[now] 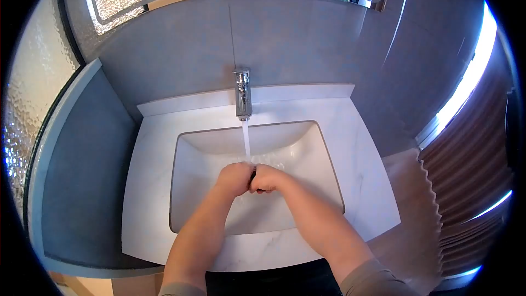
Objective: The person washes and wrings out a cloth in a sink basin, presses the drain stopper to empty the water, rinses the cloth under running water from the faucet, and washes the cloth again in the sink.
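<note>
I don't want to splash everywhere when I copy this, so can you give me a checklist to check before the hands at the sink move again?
1. Water running: ok, a stream falls from the tap.
2. Hands over the basin: ok, the left hand and right hand are close together above it.
3. Sleeves out of the water: ok, the left sleeve and right sleeve are well away from the stream.
4. What is between the hands: cannot tell, only a small dark patch shows.
5. Water warm, not too hot: cannot tell, a picture can't show that.
</note>
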`<action>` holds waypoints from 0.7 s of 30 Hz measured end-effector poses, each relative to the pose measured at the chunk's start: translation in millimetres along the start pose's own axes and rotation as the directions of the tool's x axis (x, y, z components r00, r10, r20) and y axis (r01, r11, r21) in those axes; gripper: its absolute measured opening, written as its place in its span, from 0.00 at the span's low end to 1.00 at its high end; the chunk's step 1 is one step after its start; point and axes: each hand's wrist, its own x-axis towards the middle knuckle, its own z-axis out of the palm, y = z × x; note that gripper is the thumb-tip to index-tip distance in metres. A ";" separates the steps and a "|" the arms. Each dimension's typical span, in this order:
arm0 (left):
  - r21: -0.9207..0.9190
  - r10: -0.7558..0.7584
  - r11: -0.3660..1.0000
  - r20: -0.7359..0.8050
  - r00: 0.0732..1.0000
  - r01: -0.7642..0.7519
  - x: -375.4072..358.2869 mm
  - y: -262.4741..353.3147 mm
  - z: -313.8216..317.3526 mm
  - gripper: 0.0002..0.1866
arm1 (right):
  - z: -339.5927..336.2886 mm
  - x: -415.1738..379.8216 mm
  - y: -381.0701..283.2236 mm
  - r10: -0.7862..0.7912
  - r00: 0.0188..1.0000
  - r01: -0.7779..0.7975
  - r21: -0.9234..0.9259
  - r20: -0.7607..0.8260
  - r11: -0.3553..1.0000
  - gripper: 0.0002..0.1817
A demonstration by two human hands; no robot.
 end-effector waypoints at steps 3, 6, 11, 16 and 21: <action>-0.030 -0.039 0.999 0.085 0.996 0.042 -1.6 -1.7 -3.4 0.17 | 6.9 -2.3 2.2 -0.178 0.971 0.146 -0.198 -0.157 0.969 0.11; -0.197 0.003 0.980 0.053 0.999 0.007 3.3 -15.2 7.9 0.16 | 14.6 10.4 8.8 -0.328 0.883 0.215 -0.331 -0.337 0.919 0.16; -0.405 -0.040 0.914 -0.091 0.995 0.000 4.2 -33.2 13.2 0.24 | 8.3 2.8 7.1 -0.208 0.884 0.106 -0.253 -0.418 0.962 0.29; -0.493 -0.084 0.869 -0.204 0.975 -0.028 2.4 -34.3 8.7 0.22 | -20.0 -14.4 1.3 -0.133 0.991 0.106 0.535 0.012 0.838 0.28; -0.389 0.068 0.908 -0.233 0.970 -0.157 1.8 -18.0 0.1 0.18 | -20.7 -21.7 7.6 -0.052 0.978 -0.089 0.635 0.200 0.767 0.19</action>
